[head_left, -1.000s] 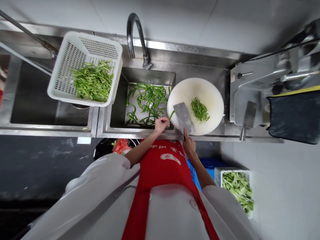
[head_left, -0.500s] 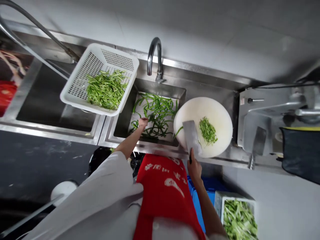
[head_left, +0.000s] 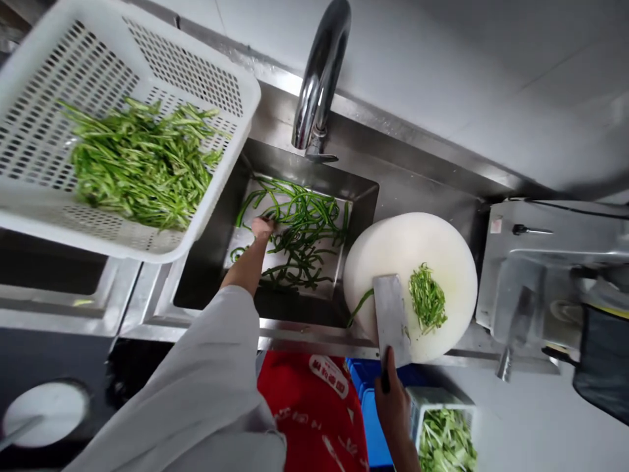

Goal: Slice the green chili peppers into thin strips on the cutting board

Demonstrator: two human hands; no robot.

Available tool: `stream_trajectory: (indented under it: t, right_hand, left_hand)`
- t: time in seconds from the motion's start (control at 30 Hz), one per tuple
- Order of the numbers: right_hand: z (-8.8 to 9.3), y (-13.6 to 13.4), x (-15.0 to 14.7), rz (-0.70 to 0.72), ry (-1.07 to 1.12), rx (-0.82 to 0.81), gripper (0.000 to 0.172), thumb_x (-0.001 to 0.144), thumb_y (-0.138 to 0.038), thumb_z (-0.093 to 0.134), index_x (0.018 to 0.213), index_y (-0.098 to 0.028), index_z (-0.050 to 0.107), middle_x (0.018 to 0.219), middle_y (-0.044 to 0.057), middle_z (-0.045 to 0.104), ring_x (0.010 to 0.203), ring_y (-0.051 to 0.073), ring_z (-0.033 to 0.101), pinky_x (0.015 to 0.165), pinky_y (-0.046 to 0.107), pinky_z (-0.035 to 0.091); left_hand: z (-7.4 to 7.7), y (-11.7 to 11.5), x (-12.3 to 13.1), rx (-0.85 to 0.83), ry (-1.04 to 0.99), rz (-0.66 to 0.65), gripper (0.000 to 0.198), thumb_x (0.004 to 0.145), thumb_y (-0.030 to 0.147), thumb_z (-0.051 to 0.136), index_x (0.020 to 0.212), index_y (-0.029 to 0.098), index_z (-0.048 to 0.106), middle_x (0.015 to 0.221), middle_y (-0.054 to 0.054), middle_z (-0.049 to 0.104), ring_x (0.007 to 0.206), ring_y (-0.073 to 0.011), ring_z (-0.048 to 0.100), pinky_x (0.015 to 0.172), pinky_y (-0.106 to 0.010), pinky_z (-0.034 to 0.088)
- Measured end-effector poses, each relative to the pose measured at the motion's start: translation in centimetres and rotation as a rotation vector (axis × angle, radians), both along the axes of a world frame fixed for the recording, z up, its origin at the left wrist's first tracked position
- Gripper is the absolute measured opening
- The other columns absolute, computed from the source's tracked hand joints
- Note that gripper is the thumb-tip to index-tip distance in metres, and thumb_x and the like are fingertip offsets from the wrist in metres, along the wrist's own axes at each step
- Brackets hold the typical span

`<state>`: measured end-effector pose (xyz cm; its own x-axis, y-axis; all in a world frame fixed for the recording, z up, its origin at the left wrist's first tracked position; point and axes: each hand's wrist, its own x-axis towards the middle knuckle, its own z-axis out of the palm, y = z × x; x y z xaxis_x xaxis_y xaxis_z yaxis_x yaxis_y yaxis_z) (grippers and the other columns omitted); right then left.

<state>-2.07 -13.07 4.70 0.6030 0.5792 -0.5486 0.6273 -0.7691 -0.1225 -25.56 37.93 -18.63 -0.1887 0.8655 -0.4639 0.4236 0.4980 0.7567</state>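
My left hand (head_left: 262,227) reaches down into the sink (head_left: 363,187), among many long thin green vegetables (head_left: 314,213) that look like long beans or slim peppers. Its fingers look drawn together and touch the vegetables; what lies in them is hard to make out. My right hand (head_left: 390,393) is closed around the dark handle of a cleaver (head_left: 390,308). The blade lies flat over the left part of a round white cutting board (head_left: 383,246). One long green piece (head_left: 361,307) sticks out left of the blade. Right of it sits a small pile of cut green strips (head_left: 427,298).
A white perforated basket (head_left: 44,72) with cut green strips (head_left: 142,164) stands left of the sink. The chrome faucet (head_left: 322,72) curves over the sink's back edge. Another cleaver (head_left: 521,314) lies to the right. Below is a crate of leafy greens (head_left: 445,439).
The view has come closer and tilted. My left hand has moved deeper into the sink, toward its back. The cleaver still rests on the board in my right hand.
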Motion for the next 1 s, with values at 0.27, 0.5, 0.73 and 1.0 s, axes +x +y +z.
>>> stream_trajectory:
  t: [0.27, 0.5, 0.73, 1.0]
  right_hand:
    - [1.1, 0.1, 0.5, 0.111, -0.001, 0.099, 0.069, 0.094, -0.028, 0.038, 0.161, -0.016, 0.027, 0.085, 0.007, 0.075, 0.071, 0.024, 0.071, 0.062, 0.029, 0.047]
    - [4.0, 1.4, 1.7, 0.182, 0.047, 0.082, 0.076, 0.091, -0.021, 0.041, 0.163, -0.018, 0.018, 0.074, 0.004, 0.072, 0.065, 0.026, 0.07, 0.061, 0.029, 0.044]
    - [6.9, 2.4, 4.7, 0.066, 0.15, 0.188, 0.082, 0.08, -0.021, 0.048, 0.159, -0.013, 0.029, 0.108, 0.013, 0.074, 0.093, 0.029, 0.071, 0.078, 0.034, 0.051]
    - [8.9, 5.6, 8.5, -0.078, 0.219, 0.563, 0.039, 0.09, -0.042, 0.049, 0.11, -0.015, 0.068, 0.062, 0.001, 0.063, 0.061, 0.02, 0.061, 0.058, 0.028, 0.048]
  left_hand:
    - [7.4, -7.4, -4.8, 0.343, 0.407, -0.023, 0.018, 0.083, 0.026, 0.063, 0.097, 0.015, 0.067, 0.1, -0.012, 0.066, 0.104, -0.0281, 0.057, 0.099, -0.044, 0.036]
    - [14.4, -17.3, -7.6, 0.371, -0.026, 0.482, 0.025, 0.076, 0.033, 0.071, 0.091, 0.014, 0.066, 0.069, 0.002, 0.056, 0.063, -0.0123, 0.052, 0.066, -0.026, 0.043]
    - [19.8, -25.8, -4.6, 0.387, -0.201, 0.455, 0.033, 0.071, 0.039, 0.078, 0.092, 0.015, 0.07, 0.073, 0.001, 0.062, 0.066, -0.0112, 0.057, 0.071, -0.027, 0.049]
    - [19.2, -20.9, 14.3, 0.305, -0.551, -0.013, 0.021, 0.071, 0.026, 0.077, 0.088, 0.014, 0.073, 0.069, -0.001, 0.065, 0.061, -0.011, 0.056, 0.066, -0.026, 0.048]
